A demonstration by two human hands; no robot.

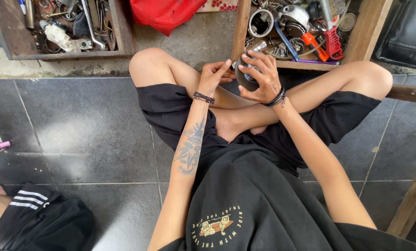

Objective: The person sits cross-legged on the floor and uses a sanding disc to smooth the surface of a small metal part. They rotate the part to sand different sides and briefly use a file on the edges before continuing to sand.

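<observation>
Head view: we note the right hand [262, 74] clamped around a dark round metal part [245, 78], held above the crossed legs near the wooden tray [239, 28] edge. Left hand [215, 74] fingertips touch its side. Work appears underway; completion cannot be judged.

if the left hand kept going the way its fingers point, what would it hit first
Probably the dark round metal part that the right hand grips. The left hand has its fingertips right at the part's edge, though contact is unclear.
</observation>
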